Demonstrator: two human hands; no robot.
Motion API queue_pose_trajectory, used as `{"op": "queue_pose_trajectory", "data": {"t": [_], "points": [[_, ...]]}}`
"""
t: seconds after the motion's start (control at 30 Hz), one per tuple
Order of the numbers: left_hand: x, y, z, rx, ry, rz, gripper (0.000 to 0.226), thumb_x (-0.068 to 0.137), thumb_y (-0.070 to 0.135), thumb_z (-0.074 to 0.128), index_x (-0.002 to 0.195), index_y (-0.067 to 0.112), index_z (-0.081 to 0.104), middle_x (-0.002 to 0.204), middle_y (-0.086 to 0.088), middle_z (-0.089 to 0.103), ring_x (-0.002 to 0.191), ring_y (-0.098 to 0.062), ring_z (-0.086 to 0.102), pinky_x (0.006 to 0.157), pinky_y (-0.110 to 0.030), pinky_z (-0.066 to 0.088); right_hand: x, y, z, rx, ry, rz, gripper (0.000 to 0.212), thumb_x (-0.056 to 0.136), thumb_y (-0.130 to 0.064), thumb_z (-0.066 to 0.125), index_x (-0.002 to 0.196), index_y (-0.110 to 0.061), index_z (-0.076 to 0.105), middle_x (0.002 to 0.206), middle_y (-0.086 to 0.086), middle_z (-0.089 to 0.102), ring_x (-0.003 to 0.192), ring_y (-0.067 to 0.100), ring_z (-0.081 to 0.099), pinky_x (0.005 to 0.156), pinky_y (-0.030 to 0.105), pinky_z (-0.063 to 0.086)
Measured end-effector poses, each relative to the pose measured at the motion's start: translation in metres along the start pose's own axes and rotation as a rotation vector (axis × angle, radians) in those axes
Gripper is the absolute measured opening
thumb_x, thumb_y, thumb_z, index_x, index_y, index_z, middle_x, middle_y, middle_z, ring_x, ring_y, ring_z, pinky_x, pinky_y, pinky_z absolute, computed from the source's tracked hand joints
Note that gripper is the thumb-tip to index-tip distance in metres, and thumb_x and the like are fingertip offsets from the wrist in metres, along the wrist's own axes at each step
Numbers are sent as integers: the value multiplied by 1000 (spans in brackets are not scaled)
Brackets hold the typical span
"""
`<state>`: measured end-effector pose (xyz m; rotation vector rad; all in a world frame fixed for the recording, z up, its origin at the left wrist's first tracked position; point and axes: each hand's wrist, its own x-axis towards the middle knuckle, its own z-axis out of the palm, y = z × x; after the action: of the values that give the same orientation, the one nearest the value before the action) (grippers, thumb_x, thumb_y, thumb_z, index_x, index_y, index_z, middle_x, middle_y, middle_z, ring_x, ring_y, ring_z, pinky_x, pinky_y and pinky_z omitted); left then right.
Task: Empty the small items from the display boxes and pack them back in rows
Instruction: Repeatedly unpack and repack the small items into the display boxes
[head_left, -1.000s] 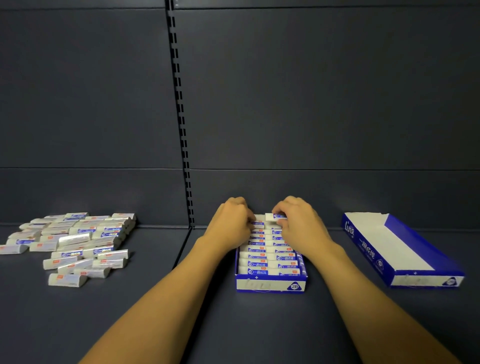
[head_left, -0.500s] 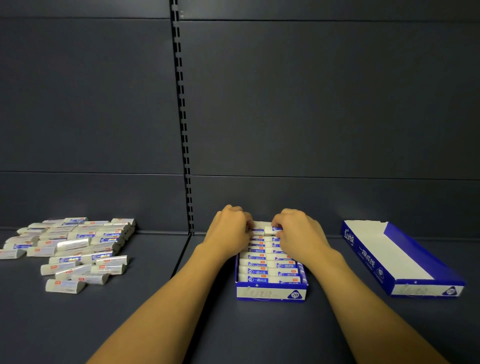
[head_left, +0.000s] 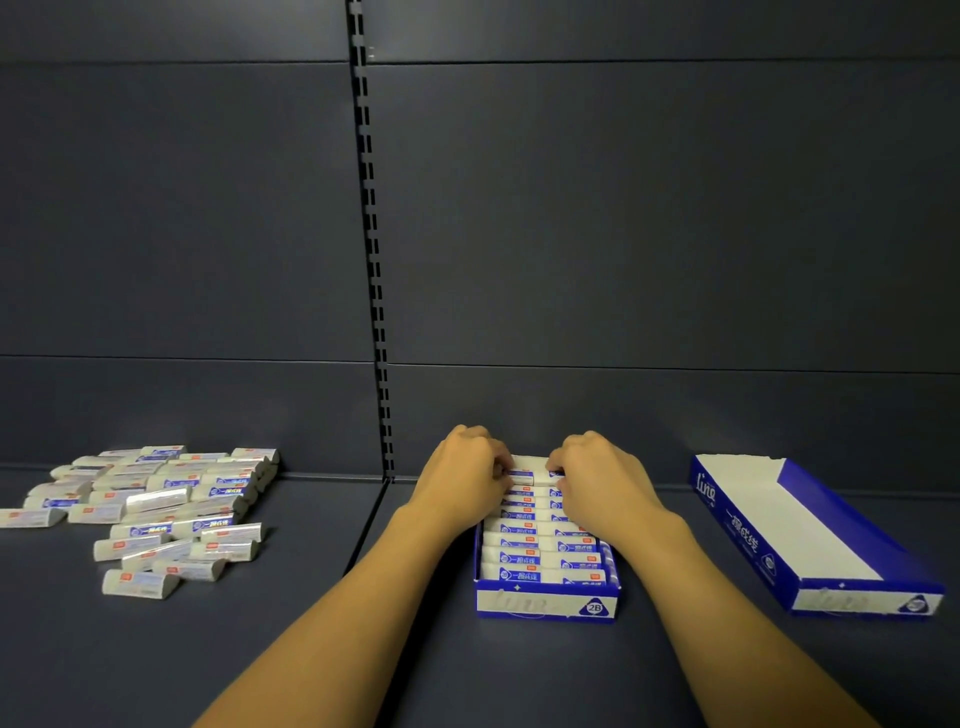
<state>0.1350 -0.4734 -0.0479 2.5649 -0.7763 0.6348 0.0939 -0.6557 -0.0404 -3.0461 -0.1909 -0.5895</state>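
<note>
- Dark grey metal shelf (head_left: 260, 649), loose wrapped erasers (head_left: 156, 509) heaped left.
- Both hands, left hand (head_left: 462, 480) and right hand (head_left: 602, 483), have pressed the far eraser (head_left: 530, 464) down into the blue-and-white cardboard display box (head_left: 545, 605); fingers curled on it, row nearly full.

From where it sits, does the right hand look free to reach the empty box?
Probably yes: the right hand rests on the erasers in the middle box, and only bare shelf lies between it and the empty box.

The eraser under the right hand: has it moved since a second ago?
Yes. The eraser has gone down into the full box, flush with its far row.
</note>
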Motion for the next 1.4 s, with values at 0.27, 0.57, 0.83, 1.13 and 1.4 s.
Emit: {"op": "queue_pose_trajectory", "data": {"t": [0.27,0.57,0.83,1.13,1.4], "points": [[-9,-2,-17,-126,67,-109,19,94,32,65,109,24,73,103,7,63,98,-9,54,84,-26,47,-6,1,-17,191,102,28,33,94,-33,65,126,-25,61,124,-5,59,109,11,59,84,26,53],[-67,-30,-91,107,11,-333,26,89,18,59,110,22,74,110,-3,67,103,-24,65,86,-35,54,-16,-38,-49,209,91,-139,31,93,-27,64,124,-23,62,120,-4,60,106,14,59,81,25,50],[-142,-56,-177,355,1,-506,24,94,27,53,110,24,71,115,-2,66,108,-25,63,83,-35,53,-23,-105,-70,117,-68,-291,29,90,-22,59,118,-17,64,118,2,60,102,24,62,78,34,52],[-211,-88,-246,489,-52,-646,33,93,26,57,124,24,66,127,-1,62,108,-23,62,85,-37,54,-35,-179,-87,85,-227,-268,12,85,-15,56,96,-12,56,103,8,61,81,26,58,62,30,44],[-269,-135,-287,498,-88,-665,22,92,21,53,108,18,68,113,-2,65,93,-24,63,77,-38,57,-46,-267,-88,100,-249,-255,18,87,-16,57,105,-12,58,104,5,58,83,23,56,64,31,44]]}}
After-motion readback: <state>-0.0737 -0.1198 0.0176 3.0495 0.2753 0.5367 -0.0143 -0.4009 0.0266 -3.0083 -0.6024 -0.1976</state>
